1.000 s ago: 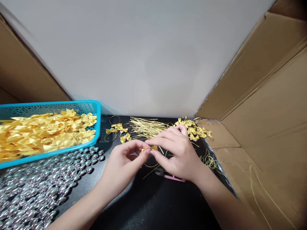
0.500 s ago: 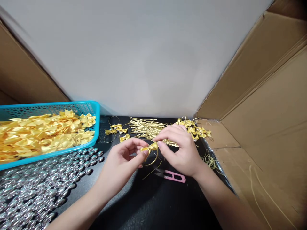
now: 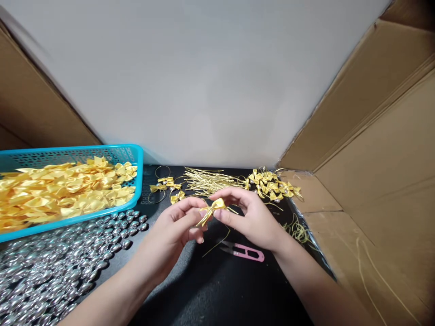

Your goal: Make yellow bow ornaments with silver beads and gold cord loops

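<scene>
Both hands meet over the black table around one yellow satin bow (image 3: 218, 205) with gold cord on it. My left hand (image 3: 176, 231) pinches the bow's left side and the cord between thumb and fingers. On the other side, my right hand (image 3: 251, 217) grips the bow's right loop, thumb below and fingers above. Pink-handled thread snips (image 3: 247, 252) lie just below my right hand, beside a loose bit of cord. Behind the hands is a pile of cut gold cords (image 3: 207, 180). Finished-looking bows with beads (image 3: 272, 184) are heaped to its right.
A blue basket (image 3: 140, 181) full of yellow bows stands at the left. Many silver beads (image 3: 68, 258) spread in front of it. Several bows with cord loops (image 3: 165, 184) lie behind my left hand. Tangled cord (image 3: 299, 230) is at the right, by cardboard walls (image 3: 384, 158).
The bow has turned in my fingers, and its cord loop no longer shows as a round ring. My right hand has lowered slightly, uncovering more of the bow heap behind it.
</scene>
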Motion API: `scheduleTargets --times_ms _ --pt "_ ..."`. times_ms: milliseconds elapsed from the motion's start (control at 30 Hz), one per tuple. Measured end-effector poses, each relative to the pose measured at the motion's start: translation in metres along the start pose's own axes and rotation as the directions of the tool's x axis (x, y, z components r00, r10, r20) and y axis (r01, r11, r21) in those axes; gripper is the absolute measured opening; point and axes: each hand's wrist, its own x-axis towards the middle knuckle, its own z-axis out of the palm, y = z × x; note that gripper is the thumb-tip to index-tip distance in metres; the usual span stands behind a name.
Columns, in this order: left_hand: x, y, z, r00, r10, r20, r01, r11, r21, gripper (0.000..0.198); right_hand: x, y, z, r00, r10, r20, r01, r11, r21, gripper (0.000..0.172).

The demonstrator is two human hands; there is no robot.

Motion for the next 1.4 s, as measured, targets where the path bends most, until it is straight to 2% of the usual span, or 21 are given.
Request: scheduleTargets --times_ms 100,200,300,400,500,700,800,933,1100,1200,1300,1400 --pt "0.0 0.001 0.002 0.998 -0.054 0.021 0.056 0.995 -0.084 0.01 0.001 0.0 0.001 1.0 0.023 -0.001 -0.023 1.0 0.018 0.013" --pt "0.0 0.001 0.0 1.0 -0.012 0.029 0.015 0.996 -0.092 0.012 0.001 0.0 0.001 0.999 0.043 -0.025 -0.042 0.997 0.063 0.009" --pt "-0.001 -0.001 -0.003 0.989 0.143 0.025 -0.144 0.986 0.08 0.018 0.001 -0.001 0.001 0.999 0.046 -0.027 -0.042 0.99 0.136 0.007" --pt "-0.003 -0.001 -0.004 0.956 0.293 0.005 -0.281 0.913 0.294 0.024 0.0 -0.001 0.002 0.999 0.038 -0.037 -0.033 0.989 0.144 0.005" --pt "-0.005 0.0 -0.001 0.937 0.348 -0.037 -0.307 0.87 0.386 0.022 0.0 -0.002 0.003 0.998 0.037 -0.049 -0.032 0.995 0.1 0.005" --pt "-0.004 0.001 -0.001 0.933 0.355 -0.066 -0.299 0.862 0.409 0.011 0.0 0.0 0.004 0.999 0.02 -0.04 -0.021 1.0 -0.005 0.005" --pt "-0.002 0.0 -0.004 0.948 0.311 -0.068 -0.268 0.894 0.36 0.009 -0.001 0.0 0.004 0.999 -0.002 -0.044 -0.001 0.998 -0.064 0.006" --pt "0.002 0.001 -0.004 0.978 0.193 -0.074 -0.17 0.956 0.24 0.012 -0.001 0.0 0.003 0.998 -0.025 -0.065 0.015 0.988 -0.156 0.005" --pt "0.001 -0.002 -0.002 0.988 0.128 -0.082 -0.097 0.946 0.309 0.014 -0.005 0.001 -0.004 1.0 -0.025 0.009 0.027 0.956 -0.292 0.004" --pt "-0.006 -0.02 -0.007 0.994 0.055 -0.09 -0.022 0.943 0.333 0.014 -0.022 0.013 -0.009 0.999 0.03 0.01 -0.024 0.925 -0.38 0.008" --pt "-0.017 -0.046 -0.015 0.994 -0.086 -0.068 0.105 0.936 0.337 0.015 -0.054 0.031 -0.009 0.994 0.071 -0.08 -0.099 0.898 -0.429 0.01" --pt "-0.028 -0.07 -0.02 0.983 -0.183 -0.019 0.178 0.922 0.345 0.016 -0.086 0.049 -0.004 0.983 -0.007 -0.184 -0.084 0.873 -0.481 0.011"
